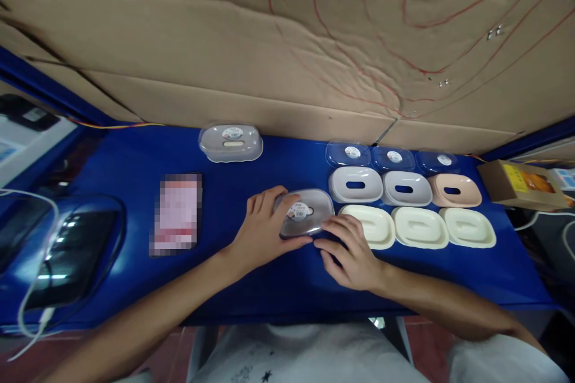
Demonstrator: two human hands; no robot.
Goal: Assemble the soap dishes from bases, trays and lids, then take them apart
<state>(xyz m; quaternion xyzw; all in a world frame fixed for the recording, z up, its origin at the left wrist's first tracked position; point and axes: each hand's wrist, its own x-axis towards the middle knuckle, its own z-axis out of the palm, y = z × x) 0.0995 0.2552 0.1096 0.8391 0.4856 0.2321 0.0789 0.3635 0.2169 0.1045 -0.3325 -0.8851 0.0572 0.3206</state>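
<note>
A soap box with a clear lid and a round label sits in front of me on the blue table. My left hand is closed around its left end, thumb along the near side and a finger over the top. The fingertips of my right hand are bent against its lower right edge. Through the lid a pale grey tray with a slot shows; its underside is hidden. Just right of it are a cream base and a light grey slotted tray.
Several clear lids, slotted trays and cream bases stand in rows at right. A covered soap box stands at back left. A blurred-out phone, a dark device with cables and a cardboard box flank the area.
</note>
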